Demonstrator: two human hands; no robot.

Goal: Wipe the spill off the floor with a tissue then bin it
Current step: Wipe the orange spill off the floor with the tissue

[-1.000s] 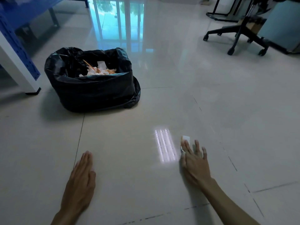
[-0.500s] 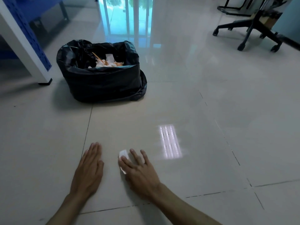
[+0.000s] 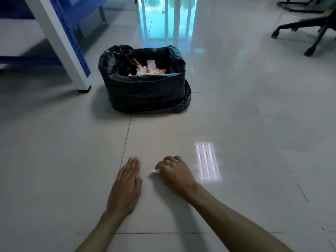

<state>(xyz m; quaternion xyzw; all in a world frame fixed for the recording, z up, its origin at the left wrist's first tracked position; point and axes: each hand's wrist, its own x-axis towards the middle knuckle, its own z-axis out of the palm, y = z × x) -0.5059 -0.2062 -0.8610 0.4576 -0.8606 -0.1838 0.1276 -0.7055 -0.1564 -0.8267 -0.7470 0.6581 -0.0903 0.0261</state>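
My right hand [image 3: 175,174] is curled into a fist on the pale tiled floor, shut on a small white tissue [image 3: 155,171] whose tip pokes out at the thumb side. My left hand [image 3: 126,187] lies flat on the floor just to the left, fingers together, holding nothing. Straight ahead stands the bin [image 3: 145,91], lined with a black bag, holding white tissues and orange scraps. I can make out no spill on the glossy tiles.
A white and blue shelf leg [image 3: 72,57] stands left of the bin. An office chair base [image 3: 309,31] with castors is at the far right. A bright light reflection [image 3: 207,161] lies on the tile right of my right hand.
My right hand swept the tissue leftward across the floor toward my left hand, then closed from flat fingers into a fist around it. The view has shifted toward the bin.
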